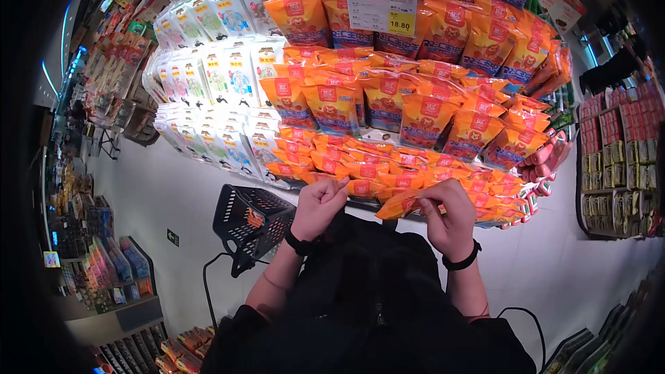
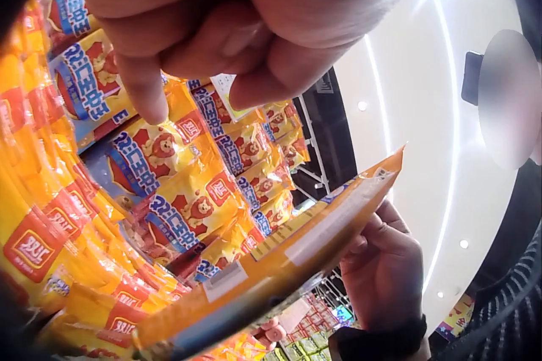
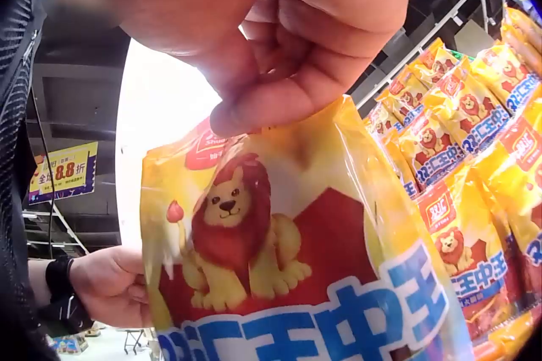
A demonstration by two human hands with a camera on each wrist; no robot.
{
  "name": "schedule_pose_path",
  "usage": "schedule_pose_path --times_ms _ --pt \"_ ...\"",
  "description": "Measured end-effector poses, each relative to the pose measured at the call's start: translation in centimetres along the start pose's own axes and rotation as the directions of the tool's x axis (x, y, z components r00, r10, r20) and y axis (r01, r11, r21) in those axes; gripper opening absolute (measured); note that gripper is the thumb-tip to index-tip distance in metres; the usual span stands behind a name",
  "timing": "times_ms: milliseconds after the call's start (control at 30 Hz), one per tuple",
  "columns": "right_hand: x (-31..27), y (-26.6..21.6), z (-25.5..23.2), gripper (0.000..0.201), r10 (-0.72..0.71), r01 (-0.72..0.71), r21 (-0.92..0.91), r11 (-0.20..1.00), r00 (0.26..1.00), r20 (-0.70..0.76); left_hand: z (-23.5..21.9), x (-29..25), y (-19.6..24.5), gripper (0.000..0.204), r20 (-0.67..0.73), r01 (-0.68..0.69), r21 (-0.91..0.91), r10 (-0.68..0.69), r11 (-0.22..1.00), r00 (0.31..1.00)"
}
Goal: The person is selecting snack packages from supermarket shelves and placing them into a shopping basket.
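Observation:
In my right hand (image 1: 450, 216) is an orange bag of sausages (image 1: 397, 206), its top edge pinched between thumb and fingers. The right wrist view shows the bag's front (image 3: 246, 234), with a red-maned lion and large blue lettering, hanging below the right hand (image 3: 288, 48). Its back, with pale printed panels, faces the left wrist camera. My left hand (image 1: 318, 209) is loosely curled beside the bag and holds nothing. Matching orange bags (image 1: 332, 107) stand in stacked rows on the display just beyond both hands.
White bags (image 1: 239, 73) fill the display's left part. Price cards (image 1: 382, 12) hang across the upper rows. On the left, a black shopping basket (image 1: 222, 216) holds a small orange packet (image 1: 254, 218). Packed shelves (image 1: 616, 152) stand across the aisle to the right.

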State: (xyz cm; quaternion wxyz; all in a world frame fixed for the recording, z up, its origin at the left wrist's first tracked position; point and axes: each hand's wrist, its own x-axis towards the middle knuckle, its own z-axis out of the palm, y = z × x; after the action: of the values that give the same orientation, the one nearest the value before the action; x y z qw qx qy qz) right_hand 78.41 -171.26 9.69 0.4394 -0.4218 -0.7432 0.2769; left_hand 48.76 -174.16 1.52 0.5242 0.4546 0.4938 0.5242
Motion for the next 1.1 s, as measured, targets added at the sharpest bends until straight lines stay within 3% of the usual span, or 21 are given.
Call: schedule_pose_path --times_ms 233,333,433,467,633,900,967,1100 --pt "0.8 -0.3 1.7 0.009 0.028 -0.027 0.006 1.000 0.993 -0.114 -1.6 1.6 0.0 0.052 0.061 0.000 0.000 0.000 1.000 0.998" --pt "2.5 -0.4 3.4 0.008 0.108 -0.098 0.057 0.994 0.973 -0.205 -3.3 2.1 -0.1 0.052 0.040 0.000 0.006 0.000 1.000 0.999" --pt "4.8 -0.5 5.0 0.005 0.138 -0.119 0.089 0.989 0.960 -0.245 -6.2 2.5 -0.8 0.053 -0.003 0.074 0.077 -0.074 0.994 0.997" --pt "5.6 -0.5 5.6 0.005 0.132 -0.113 0.087 0.990 0.958 -0.255 -7.2 2.7 -1.1 0.054 -0.032 0.018 0.109 -0.014 0.994 0.999" --pt "10.0 0.2 9.3 0.004 0.135 -0.126 0.049 0.991 0.943 -0.303 -13.1 3.7 -1.3 0.051 -0.114 0.039 0.023 -0.036 0.999 0.993" --pt "13.8 5.6 14.0 0.005 0.305 -0.306 0.026 0.952 0.932 -0.195 -19.4 4.6 -2.8 0.052 -0.051 0.041 0.010 -0.040 0.999 0.998" --pt "14.0 7.6 14.6 0.006 0.329 -0.346 -0.055 0.937 0.923 -0.198 -20.5 4.8 -3.2 0.052 -0.048 0.042 0.003 -0.042 0.999 0.998" --pt "15.0 9.9 15.6 0.007 0.385 -0.409 -0.079 0.909 0.898 -0.214 -22.6 5.5 -3.1 0.054 0.008 0.147 -0.054 -0.147 0.988 0.989"
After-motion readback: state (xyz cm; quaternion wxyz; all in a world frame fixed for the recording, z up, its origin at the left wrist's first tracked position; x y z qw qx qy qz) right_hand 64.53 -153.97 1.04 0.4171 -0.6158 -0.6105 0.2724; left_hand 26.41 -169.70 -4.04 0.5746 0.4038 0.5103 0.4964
